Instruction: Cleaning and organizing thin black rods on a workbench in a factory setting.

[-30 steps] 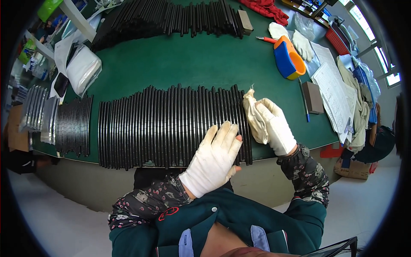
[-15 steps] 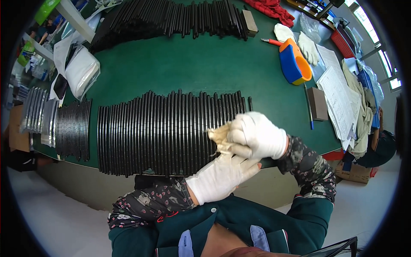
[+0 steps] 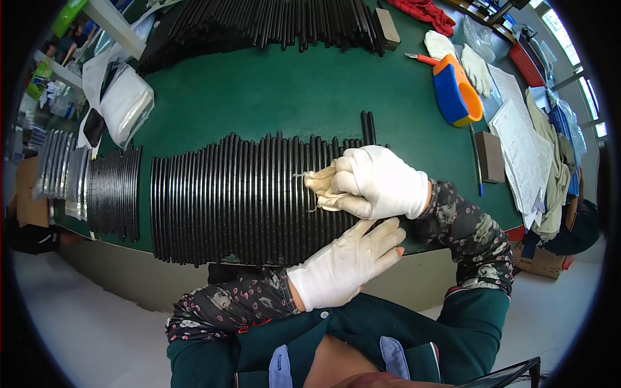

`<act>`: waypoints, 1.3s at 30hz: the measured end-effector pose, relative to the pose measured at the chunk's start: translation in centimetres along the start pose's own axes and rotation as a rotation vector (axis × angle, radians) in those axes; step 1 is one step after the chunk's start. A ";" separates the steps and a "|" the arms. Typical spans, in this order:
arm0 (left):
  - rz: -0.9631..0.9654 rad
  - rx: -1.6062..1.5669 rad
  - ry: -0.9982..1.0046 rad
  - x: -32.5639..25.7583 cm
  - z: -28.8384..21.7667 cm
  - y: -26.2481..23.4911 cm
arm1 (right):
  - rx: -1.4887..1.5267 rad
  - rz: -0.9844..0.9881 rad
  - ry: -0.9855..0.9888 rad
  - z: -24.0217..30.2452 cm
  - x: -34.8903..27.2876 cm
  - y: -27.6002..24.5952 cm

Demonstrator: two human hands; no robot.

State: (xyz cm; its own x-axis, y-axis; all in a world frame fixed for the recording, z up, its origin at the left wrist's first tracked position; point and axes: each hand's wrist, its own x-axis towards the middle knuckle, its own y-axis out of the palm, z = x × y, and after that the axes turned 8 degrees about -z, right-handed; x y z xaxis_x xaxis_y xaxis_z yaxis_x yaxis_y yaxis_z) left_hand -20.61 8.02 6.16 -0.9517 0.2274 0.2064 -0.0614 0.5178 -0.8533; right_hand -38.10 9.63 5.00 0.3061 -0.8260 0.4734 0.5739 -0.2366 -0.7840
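A row of glossy black rods [image 3: 220,200] lies side by side along the near part of the green table. My right hand [image 3: 381,181], in a white glove, is closed round a crumpled cream cloth [image 3: 321,186] with loose threads. Hand and cloth press on the row near its right end. Also gloved, my left hand [image 3: 346,265] lies over the near ends of the rightmost rods, its fingers stretched out; one bare fingertip shows. Beyond my right hand, two rods [image 3: 368,128] stick out past the others. The rods beneath both hands are hidden.
A big pile of black rods [image 3: 272,22] lies at the far edge beside a block [image 3: 388,29]. To the right are an orange-and-blue tape dispenser [image 3: 456,90], a red cutter [image 3: 422,59], a pen [image 3: 477,161], a brown block [image 3: 490,157] and papers [image 3: 517,142]. Shorter rods [image 3: 114,194] lie left.
My right hand and the cloth have moved up and a little left over the rods. Two rods at the right end now reach farther out. My left hand stays nearly in place, fingers more spread.
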 end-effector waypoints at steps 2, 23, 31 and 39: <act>0.007 0.012 0.000 0.1 0.1 -0.2 | 0.053 -0.071 0.089 -1.0 0.5 -1.4; -0.093 0.116 0.026 -0.2 0.5 -0.1 | 0.383 -0.431 0.771 -4.1 -1.0 -3.1; 0.067 0.104 0.002 -0.1 0.6 -0.8 | -0.283 -0.074 0.001 -1.3 0.4 -0.2; 0.004 -0.015 -0.040 -0.9 1.0 0.0 | 0.152 0.286 0.065 0.6 2.7 -1.2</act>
State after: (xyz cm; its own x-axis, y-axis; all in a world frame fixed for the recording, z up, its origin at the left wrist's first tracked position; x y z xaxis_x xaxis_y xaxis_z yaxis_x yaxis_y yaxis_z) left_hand -20.10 6.98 5.47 -0.9632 0.1962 0.1837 -0.0537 0.5293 -0.8467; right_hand -37.52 7.93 7.44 0.4250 -0.8800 0.2123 0.5799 0.0847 -0.8102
